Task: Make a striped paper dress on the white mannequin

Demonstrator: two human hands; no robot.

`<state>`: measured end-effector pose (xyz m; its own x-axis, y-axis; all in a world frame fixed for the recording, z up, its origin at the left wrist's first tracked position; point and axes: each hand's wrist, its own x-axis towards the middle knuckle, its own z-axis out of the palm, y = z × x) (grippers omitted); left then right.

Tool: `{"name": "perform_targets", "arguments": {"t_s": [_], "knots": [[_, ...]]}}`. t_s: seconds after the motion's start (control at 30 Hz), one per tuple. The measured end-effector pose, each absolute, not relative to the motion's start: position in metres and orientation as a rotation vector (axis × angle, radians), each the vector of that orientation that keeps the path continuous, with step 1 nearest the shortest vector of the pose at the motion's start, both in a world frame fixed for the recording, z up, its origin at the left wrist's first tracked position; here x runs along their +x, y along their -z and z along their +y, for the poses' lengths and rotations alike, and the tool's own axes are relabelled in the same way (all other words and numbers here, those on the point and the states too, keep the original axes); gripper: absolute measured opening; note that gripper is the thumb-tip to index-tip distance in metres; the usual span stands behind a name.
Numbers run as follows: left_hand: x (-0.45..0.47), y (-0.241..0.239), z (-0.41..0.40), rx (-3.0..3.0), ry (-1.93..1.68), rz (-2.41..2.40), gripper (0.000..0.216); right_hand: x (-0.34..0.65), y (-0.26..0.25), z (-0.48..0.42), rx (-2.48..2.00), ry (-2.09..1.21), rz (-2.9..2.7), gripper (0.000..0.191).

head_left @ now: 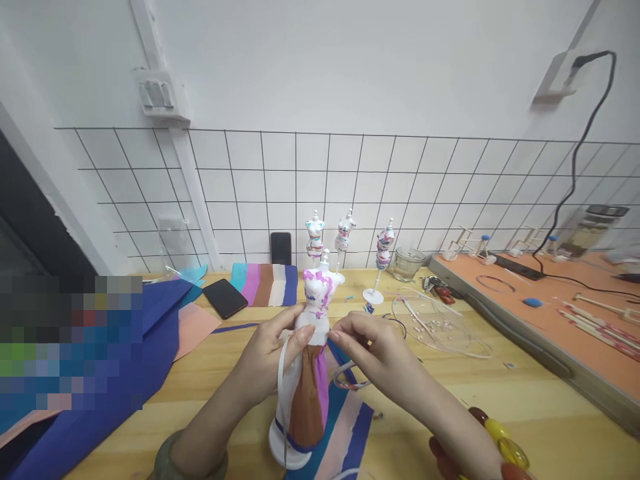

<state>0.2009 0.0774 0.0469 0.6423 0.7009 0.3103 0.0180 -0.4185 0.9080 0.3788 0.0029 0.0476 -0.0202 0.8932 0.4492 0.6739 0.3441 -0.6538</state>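
A bracelet of red and yellow beads [500, 440] circles the right forearm at the bottom edge. Under the arms runs a pale wooden desk [435, 393], set against a white wall [330, 67] whose lower part carries a black grid. A phone [226, 298] lies beside a striped cloth [265, 285]; a dark blue fabric [150, 360] spreads at the left. Toward the wall stand three small figures on stands, the rightmost figure [384, 250] near a glass bowl [406, 267]. At the right, an orange board [560, 297] bears a dark power strip, sticks and blue-topped pieces.

In the middle of the desk a small white dress form [324, 293] stands upright on a round base, a striped skirt [310, 400] hanging below its waist. The left hand [270, 343] is closed around the waist, thumb across the front; a white strip [281, 373] hangs down beside its thumb. The right hand [373, 340] has thumb and forefinger nearly together, touching the waist's other edge; whether they pinch anything cannot be told.
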Motion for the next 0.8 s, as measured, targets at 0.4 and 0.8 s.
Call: {"name": "perform_targets", "arguments": {"t_s": [0.4,0.8], "knots": [[0.2012,-0.0477,0.0783,1.744,-0.817,0.588,0.038,0.3819,-0.0471,0.0064,-1.402,-0.445,-1.704,0.025],[0.2021,-0.0477,0.0801,1.673,-0.745,0.506,0.037,0.3822,-0.0485,0.0062,-1.299,-0.858,-1.452,0.019]]}}
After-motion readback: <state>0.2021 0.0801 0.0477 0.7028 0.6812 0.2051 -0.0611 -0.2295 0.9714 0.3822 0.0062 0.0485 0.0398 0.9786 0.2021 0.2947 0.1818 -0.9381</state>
